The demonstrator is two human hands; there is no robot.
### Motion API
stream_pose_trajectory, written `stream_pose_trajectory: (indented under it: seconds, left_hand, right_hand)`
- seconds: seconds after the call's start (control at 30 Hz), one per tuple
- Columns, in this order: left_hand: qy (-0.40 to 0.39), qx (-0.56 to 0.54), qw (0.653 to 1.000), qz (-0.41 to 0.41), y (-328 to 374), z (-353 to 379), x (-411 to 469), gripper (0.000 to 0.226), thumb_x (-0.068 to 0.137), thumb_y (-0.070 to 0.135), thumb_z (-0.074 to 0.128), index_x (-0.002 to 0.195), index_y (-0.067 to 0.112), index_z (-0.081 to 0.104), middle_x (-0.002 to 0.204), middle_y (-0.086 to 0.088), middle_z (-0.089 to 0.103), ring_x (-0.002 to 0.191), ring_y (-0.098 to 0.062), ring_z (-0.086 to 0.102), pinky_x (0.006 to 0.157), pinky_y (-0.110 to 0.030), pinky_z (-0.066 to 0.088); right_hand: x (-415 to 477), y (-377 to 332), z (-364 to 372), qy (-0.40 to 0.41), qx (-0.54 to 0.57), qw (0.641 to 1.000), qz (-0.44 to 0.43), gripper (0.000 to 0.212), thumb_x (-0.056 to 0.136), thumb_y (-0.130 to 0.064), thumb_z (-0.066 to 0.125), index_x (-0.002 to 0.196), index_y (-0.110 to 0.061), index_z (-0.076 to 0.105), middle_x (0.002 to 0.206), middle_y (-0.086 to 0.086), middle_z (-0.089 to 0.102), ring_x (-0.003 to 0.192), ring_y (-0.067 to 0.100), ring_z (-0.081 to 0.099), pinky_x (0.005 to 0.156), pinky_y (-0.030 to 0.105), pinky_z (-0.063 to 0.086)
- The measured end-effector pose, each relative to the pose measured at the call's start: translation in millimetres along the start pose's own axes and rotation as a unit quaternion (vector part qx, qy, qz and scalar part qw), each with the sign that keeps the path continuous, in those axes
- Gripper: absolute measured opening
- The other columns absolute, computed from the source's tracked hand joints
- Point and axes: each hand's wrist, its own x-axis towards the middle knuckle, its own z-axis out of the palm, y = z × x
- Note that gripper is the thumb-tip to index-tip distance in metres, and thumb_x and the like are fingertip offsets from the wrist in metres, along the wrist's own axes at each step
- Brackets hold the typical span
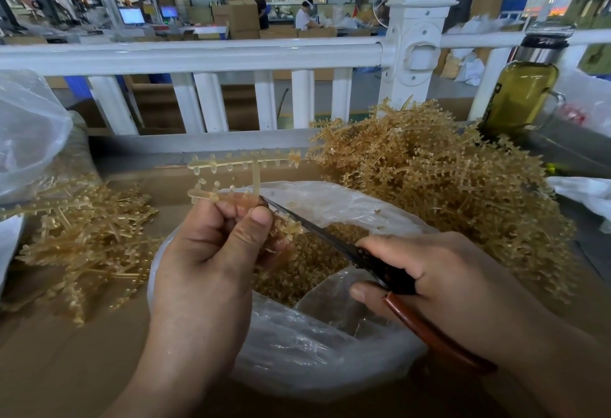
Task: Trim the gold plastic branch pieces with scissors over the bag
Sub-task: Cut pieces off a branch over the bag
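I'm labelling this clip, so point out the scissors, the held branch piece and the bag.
scissors [310,226], head view, on the blade.
branch piece [244,163], head view, on its upper crossbar.
bag [297,351], head view, on its near plastic wall.

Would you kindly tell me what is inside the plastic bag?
The bag holds a heap of small gold bits. The left hand, its branch and the scissors cover part; the depth is hidden.

Single head-worn wide-angle view, looking forward and down — close over the hands [297,272], workshop beyond
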Motion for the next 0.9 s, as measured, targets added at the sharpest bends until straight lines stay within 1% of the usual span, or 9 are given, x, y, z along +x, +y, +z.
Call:
stream_pose_trajectory:
  seconds: [0.17,0.23,0.33,0.43,0.57,0.67,0.77,0.83,0.9]
  left_hand:
    - [0.007,0.005,1.000,-0.018,1,0,0,0.015,0.077,0.030,0.067,0.067,0.019,0.062,0.074,-0.006,0.063,0.070,-0.021,0.064,0.064,-0.026,0.059]
    - [0.009,0.039,0.999,-0.015,2,-2,0,0.024,0.083,0.035,0.067,0.074,0.013,0.062,0.075,-0.007,0.069,0.069,-0.021,0.068,0.066,-0.033,0.062]
    - [0.025,0.094,0.995,-0.008,2,-5,0,0.029,0.092,0.048,0.065,0.084,0.020,0.069,0.077,-0.005,0.073,0.075,-0.024,0.074,0.073,-0.048,0.062]
    - [0.027,0.091,0.995,-0.013,0,-9,3,0.026,0.088,0.048,0.063,0.080,0.024,0.070,0.075,-0.002,0.072,0.074,-0.024,0.074,0.072,-0.045,0.062]
    - [-0.044,0.077,0.996,-0.008,-2,-12,6,0.025,0.084,0.044,0.067,0.080,0.020,0.071,0.083,-0.007,0.072,0.081,-0.027,0.070,0.080,-0.048,0.057]
    - [-0.053,0.055,0.997,-0.004,-5,-13,7,0.015,0.085,0.033,0.071,0.080,0.018,0.074,0.084,-0.008,0.073,0.083,-0.024,0.070,0.077,-0.034,0.057]
    - [-0.050,0.005,0.999,-0.004,-4,-13,8,0.005,0.078,0.028,0.076,0.077,0.024,0.073,0.078,-0.002,0.073,0.077,-0.016,0.070,0.072,-0.024,0.056]
    - [-0.048,-0.015,0.999,-0.009,-4,-15,9,0.010,0.073,0.030,0.080,0.078,0.025,0.073,0.077,-0.002,0.073,0.075,-0.016,0.070,0.070,-0.025,0.057]
    - [-0.051,-0.014,0.998,-0.012,-5,-18,10,0.018,0.072,0.032,0.085,0.079,0.023,0.072,0.079,-0.005,0.073,0.077,-0.019,0.070,0.075,-0.031,0.056]
  right_hand:
    - [0,2,2,0.002,0.011,1.000,-0.002,0.027,0.088,-0.056,0.059,0.084,-0.029,0.062,0.063,-0.011,0.054,0.061,0.006,0.057,0.051,0.014,0.036]
    - [1,3,3,0.002,0.023,1.000,-0.003,0.025,0.088,-0.056,0.060,0.085,-0.031,0.061,0.064,-0.011,0.055,0.061,0.006,0.057,0.050,0.014,0.035]
    - [1,5,5,0.010,0.038,0.999,-0.004,0.027,0.089,-0.058,0.060,0.089,-0.031,0.062,0.067,-0.011,0.058,0.060,0.007,0.058,0.048,0.016,0.036]
    - [0,5,6,0.041,0.053,0.998,-0.011,0.030,0.087,-0.059,0.058,0.098,-0.032,0.063,0.070,-0.012,0.057,0.058,0.007,0.056,0.048,0.015,0.035]
    - [1,1,10,0.034,0.042,0.998,-0.020,0.036,0.086,-0.061,0.059,0.102,-0.029,0.065,0.069,-0.013,0.057,0.060,0.004,0.057,0.048,0.017,0.037]
    - [0,1,11,0.024,0.045,0.999,-0.016,0.037,0.086,-0.062,0.058,0.105,-0.031,0.064,0.071,-0.016,0.059,0.063,0.003,0.059,0.050,0.016,0.039]
    - [-1,2,9,0.033,0.030,0.999,-0.012,0.042,0.086,-0.065,0.056,0.110,-0.031,0.060,0.078,-0.014,0.062,0.068,0.003,0.061,0.056,0.023,0.045]
    - [-2,2,9,0.037,0.021,0.999,-0.006,0.046,0.084,-0.067,0.055,0.111,-0.030,0.057,0.081,-0.013,0.063,0.070,0.003,0.062,0.059,0.025,0.046]
    - [-2,2,9,0.036,0.011,0.999,0.002,0.048,0.083,-0.069,0.053,0.114,-0.031,0.055,0.083,-0.013,0.065,0.072,0.003,0.063,0.060,0.027,0.048]
